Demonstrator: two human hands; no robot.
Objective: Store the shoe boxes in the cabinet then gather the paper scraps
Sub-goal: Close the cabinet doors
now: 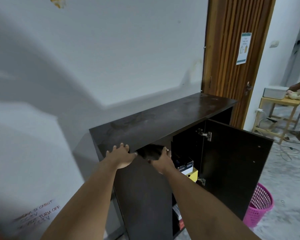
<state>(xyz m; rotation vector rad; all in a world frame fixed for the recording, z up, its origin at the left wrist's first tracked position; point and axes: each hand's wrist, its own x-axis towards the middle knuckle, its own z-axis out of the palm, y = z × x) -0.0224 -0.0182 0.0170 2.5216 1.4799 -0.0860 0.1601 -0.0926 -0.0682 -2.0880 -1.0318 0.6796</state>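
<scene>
A dark brown cabinet (163, 118) stands against the white wall. Its right door (232, 170) is swung wide open, and its left door (142, 196) hangs below my hands. A blurred black box (151, 151) sits at the mouth of the upper shelf. My right hand (163, 161) grips its right side. My left hand (120, 155) lies flat with fingers spread on the cabinet's front top edge, its thumb touching the box. Inside are a dark blue and white box (186, 166), a yellow box (193, 174) and more boxes lower down (177, 215).
A pink plastic basket (260, 205) stands on the floor behind the open door. A wooden room door (232, 49) is right of the cabinet. Further right, another person stands at a small wooden table (274, 116) holding a white box. Cables lie on the floor.
</scene>
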